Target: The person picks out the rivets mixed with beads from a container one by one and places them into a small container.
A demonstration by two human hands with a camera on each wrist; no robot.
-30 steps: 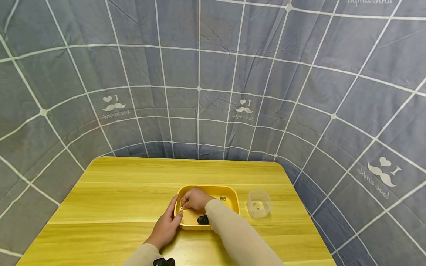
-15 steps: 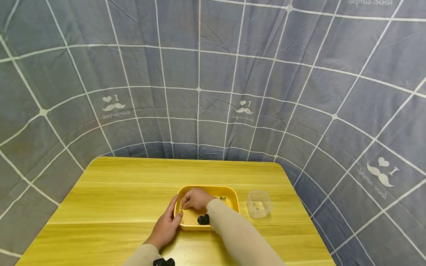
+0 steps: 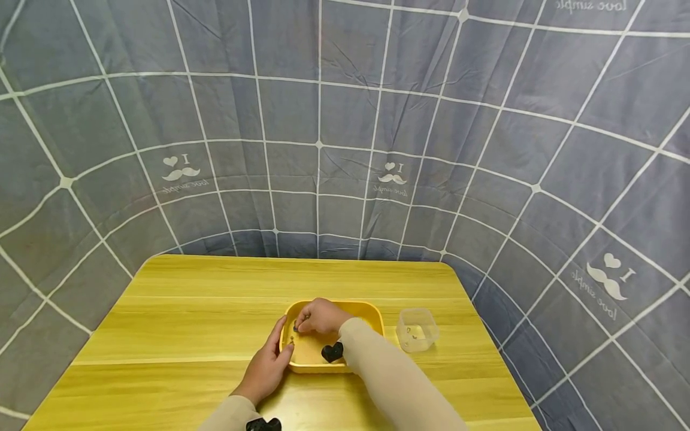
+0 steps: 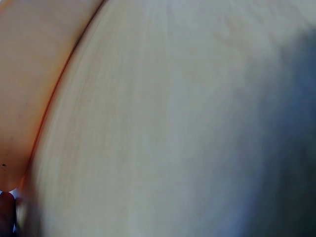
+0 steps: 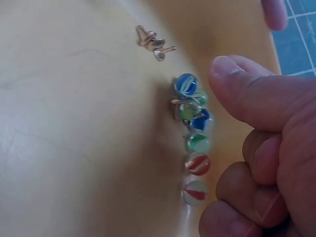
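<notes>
A yellow tray (image 3: 318,369) stands on the table, with my left hand (image 3: 264,368) holding its left edge, thumb over the near corner. My right hand (image 3: 321,316) is inside the tray at its left part. In the right wrist view its thumb lies against the index finger, beside a blue marble (image 5: 186,85), and the other fingers are curled. I see nothing held between them. A red-striped marble (image 5: 198,164), a green marble (image 5: 199,142) and several others line the tray wall. Small copper-coloured round-headed pins (image 5: 154,43) lie in a cluster beyond; another touches the marbles.
To the right of the tray stands a clear plastic box (image 3: 417,330) with a few small metal pieces inside. The wooden table (image 3: 178,323) reaches back to a grey grid-patterned curtain (image 3: 345,167). The left wrist view is mostly blurred table surface.
My right hand has shifted slightly away from the pins, toward the back of the tray, and is now at a blue marble. The left hand keeps its hold on the tray.
</notes>
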